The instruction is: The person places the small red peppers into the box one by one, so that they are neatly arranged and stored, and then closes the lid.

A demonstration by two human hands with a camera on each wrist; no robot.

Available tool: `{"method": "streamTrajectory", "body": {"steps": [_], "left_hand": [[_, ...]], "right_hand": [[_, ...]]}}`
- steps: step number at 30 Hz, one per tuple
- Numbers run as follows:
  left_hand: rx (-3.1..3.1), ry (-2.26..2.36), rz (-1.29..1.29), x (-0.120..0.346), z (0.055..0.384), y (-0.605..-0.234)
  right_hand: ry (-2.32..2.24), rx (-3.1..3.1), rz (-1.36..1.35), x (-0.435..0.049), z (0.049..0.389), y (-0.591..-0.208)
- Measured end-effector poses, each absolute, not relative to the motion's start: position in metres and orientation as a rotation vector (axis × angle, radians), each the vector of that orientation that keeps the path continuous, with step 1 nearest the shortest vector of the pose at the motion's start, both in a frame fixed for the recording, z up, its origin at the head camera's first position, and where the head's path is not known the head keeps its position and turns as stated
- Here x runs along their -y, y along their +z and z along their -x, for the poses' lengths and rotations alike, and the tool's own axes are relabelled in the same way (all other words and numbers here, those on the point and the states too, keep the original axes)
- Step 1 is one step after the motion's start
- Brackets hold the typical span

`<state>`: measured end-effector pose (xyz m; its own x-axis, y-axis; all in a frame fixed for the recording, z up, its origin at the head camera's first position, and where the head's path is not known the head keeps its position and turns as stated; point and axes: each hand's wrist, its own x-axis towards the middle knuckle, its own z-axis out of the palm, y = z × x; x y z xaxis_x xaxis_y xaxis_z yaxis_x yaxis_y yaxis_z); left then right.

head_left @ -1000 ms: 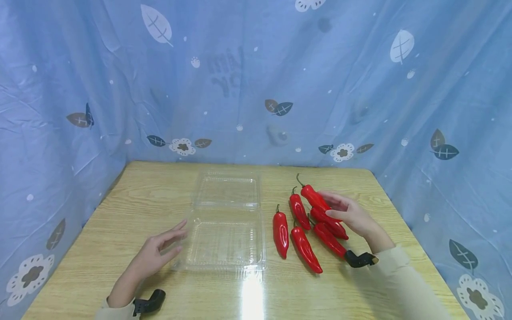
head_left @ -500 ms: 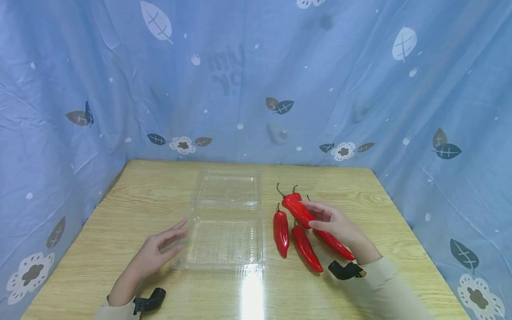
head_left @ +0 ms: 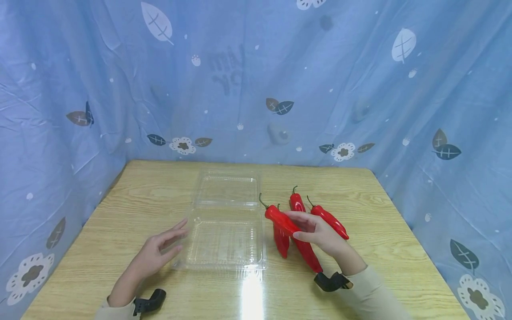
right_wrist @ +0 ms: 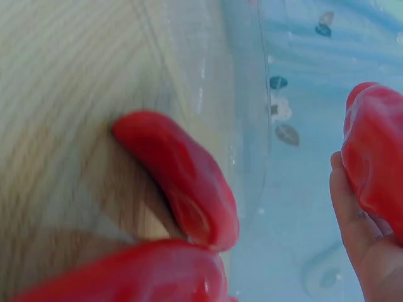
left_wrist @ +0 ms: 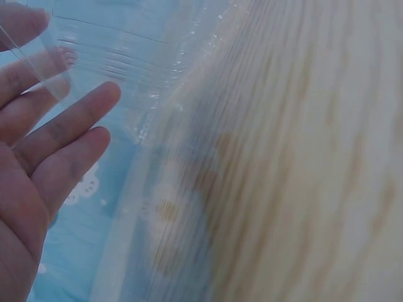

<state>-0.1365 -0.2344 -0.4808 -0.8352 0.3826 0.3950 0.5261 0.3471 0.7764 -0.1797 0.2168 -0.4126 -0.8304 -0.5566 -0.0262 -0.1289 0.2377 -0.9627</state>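
Observation:
In the head view, my right hand holds a long red chili pepper between thumb and fingers, its curved green stem pointing up and left. The right wrist view shows this pepper against the fingers. Beneath it on the table lie two more peppers, one partly covered by the held pepper and one slanting below the hand. My left hand is at the left side of a clear, opened plastic clamshell box. Its fingers are spread loosely beside the clear plastic.
Behind the right hand lie another upright red pepper and a slanted one. The box's lid half lies flat toward the back. A blue patterned curtain closes off the wooden table behind and at both sides.
My right hand has lifted a pepper off the right-hand group and carried it left and nearer, toward the box's right edge. The left hand stays where it was.

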Motion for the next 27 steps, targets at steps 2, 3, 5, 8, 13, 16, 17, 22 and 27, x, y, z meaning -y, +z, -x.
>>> {"method": "streamTrajectory", "body": {"steps": [2, 3, 5, 8, 13, 16, 17, 22, 27], "left_hand": [[2.461, -1.495, 0.831, 0.234, 0.136, -0.481], [2.461, -1.492, 0.828, 0.234, 0.136, -0.481], [2.463, -1.487, 0.824, 0.234, 0.136, -0.48], [2.46, -1.479, 0.824, 0.234, 0.136, -0.48], [2.449, -1.487, 0.829, 0.234, 0.136, -0.479], [2.447, -1.484, 0.827, 0.234, 0.136, -0.479], [2.449, -1.48, 0.826, 0.234, 0.136, -0.48], [2.456, -1.462, 0.818, 0.234, 0.136, -0.481], [2.446, -1.457, 0.832, 0.233, 0.137, -0.482]], "right_hand": [[-1.624, -2.139, 0.643, -0.214, 0.178, -0.414], [-1.624, -2.133, 0.643, -0.212, 0.177, -0.414], [-1.635, -2.113, 0.653, -0.208, 0.175, -0.415], [-1.652, -2.085, 0.677, -0.2, 0.174, -0.415], [-1.648, -2.078, 0.71, -0.187, 0.174, -0.416], [-1.648, -2.069, 0.735, -0.179, 0.174, -0.417], [-1.65, -2.062, 0.743, -0.177, 0.174, -0.418], [-1.656, -2.031, 0.762, -0.165, 0.174, -0.42], [-1.675, -2.01, 0.772, -0.154, 0.174, -0.421]]}}
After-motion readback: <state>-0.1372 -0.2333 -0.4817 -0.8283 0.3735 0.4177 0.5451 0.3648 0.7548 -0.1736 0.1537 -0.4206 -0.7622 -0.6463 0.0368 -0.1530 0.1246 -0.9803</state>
